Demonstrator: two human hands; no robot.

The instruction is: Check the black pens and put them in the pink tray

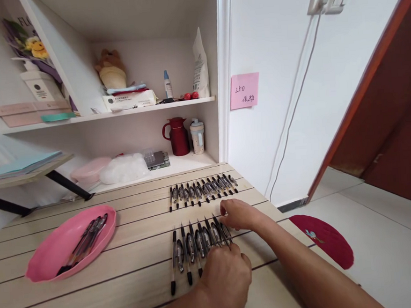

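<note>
Two rows of black gel pens lie on the striped wooden table, with short, dark, cap-like pieces between the pens. The far row of pens (pixel 204 191) is small and evenly spaced. In the near row of pens (pixel 186 254), several lower ends are hidden by my left hand (pixel 225 280). That hand is closed at the row's right end, its fingertips around the lower part of a pen. My right hand (pixel 239 213) curls over the upper end of the same last pens; its fingertips are partly hidden, so what they pinch is unclear.
A pink oval tray (pixel 39 252) holding several pens sits at the left. Behind the table, shelves carry a red jug (pixel 179 137), a cup (pixel 197 136) and a plastic bag (pixel 124 169). A black-legged stand (pixel 68 184) is at far left, a red stool (pixel 324 239) at right.
</note>
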